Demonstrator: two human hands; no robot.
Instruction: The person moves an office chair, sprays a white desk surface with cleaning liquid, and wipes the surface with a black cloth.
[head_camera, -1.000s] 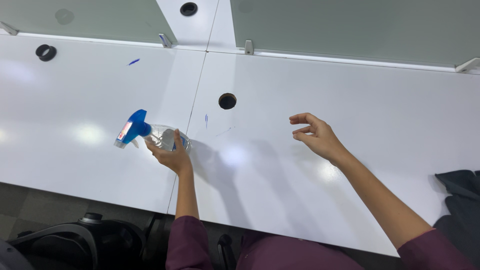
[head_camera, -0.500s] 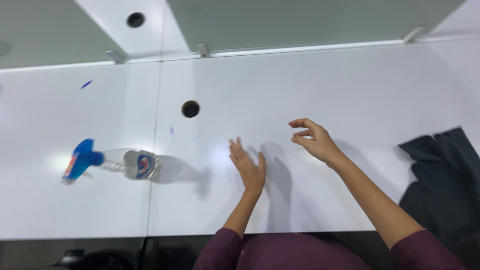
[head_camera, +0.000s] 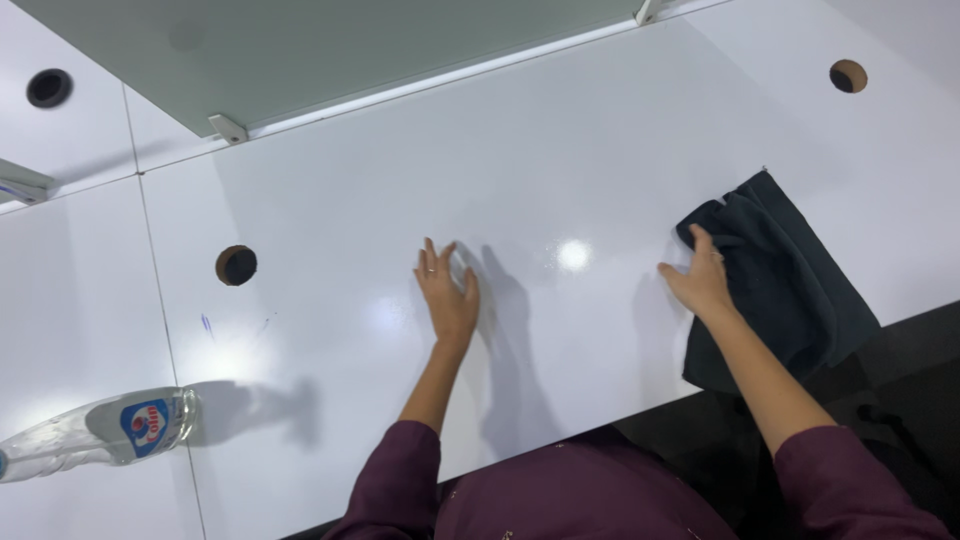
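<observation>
The white glossy worktop (head_camera: 600, 160) fills nearly the whole view, built of panels with thin seams, a frosted divider panel (head_camera: 330, 50) standing along its far edge at twelve o'clock and round cable holes (head_camera: 236, 265) set into it. The step in hand looks like taking up the cloth: the dark cloth (head_camera: 790, 285) lies at about three o'clock, crumpled and loosely folded, one part flat on the worktop and its lower corner drooping over the near edge. It looks soft, limp and matte, charcoal to black, with a notched fold at its upper left corner. The right hand (head_camera: 700, 280) rests on the cloth's left border, its fingers (head_camera: 706, 243) laid along the fabric and only slightly curled, touching but not gathered around it, so it holds nothing firmly. A secure hold would call for the fingers to bunch the fabric into the palm, since a limp cloth half off the edge could slide away. The left hand (head_camera: 448, 300) lies near the centre, palm down on bare surface, fingers spread wide and empty, well apart from the cloth. At eight o'clock a clear plastic spray bottle (head_camera: 100, 430) lies on its side, well apart from both hands. Just right of the seam near it sit faint blue pen marks (head_camera: 207, 323).
</observation>
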